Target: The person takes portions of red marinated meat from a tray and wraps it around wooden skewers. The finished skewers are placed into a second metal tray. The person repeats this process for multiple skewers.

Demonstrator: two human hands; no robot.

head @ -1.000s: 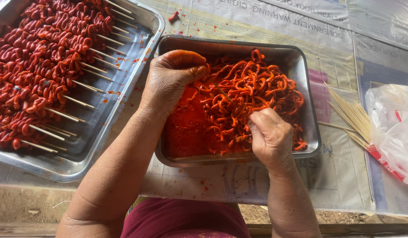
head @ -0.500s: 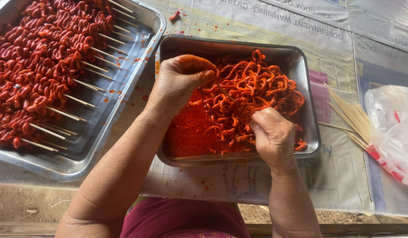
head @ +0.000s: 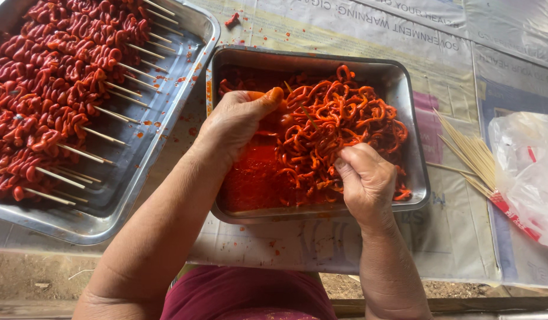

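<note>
Here, a heap of orange-red marinated meat strips (head: 339,130) is seen piled in a steel tray (head: 413,106) at the middle of the table, with red sauce pooled on the tray's bare left half. The left hand (head: 235,121) is held over the tray's left part, its fingers curled together and its sauce-stained thumb pressed against the near edge of the heap; whether a strip is pinched beneath it cannot be told. The right hand (head: 366,181) is set at the tray's front edge, closed into a loose fist on the strips at the bottom of the pile, knuckles turned up.

Just to the left, a larger steel tray (head: 149,148) is shown, filled with rows of finished skewers (head: 55,89), red coiled meat threaded on thin bamboo sticks whose bare ends point toward the middle tray. To the right, a bundle of bare bamboo sticks (head: 469,154) is laid beside a crumpled clear plastic bag (head: 526,166). The table is covered with printed paper sheets (head: 452,237), spotted with red drips, and a stray scrap of meat (head: 231,21) is left near the top between the trays.
</note>
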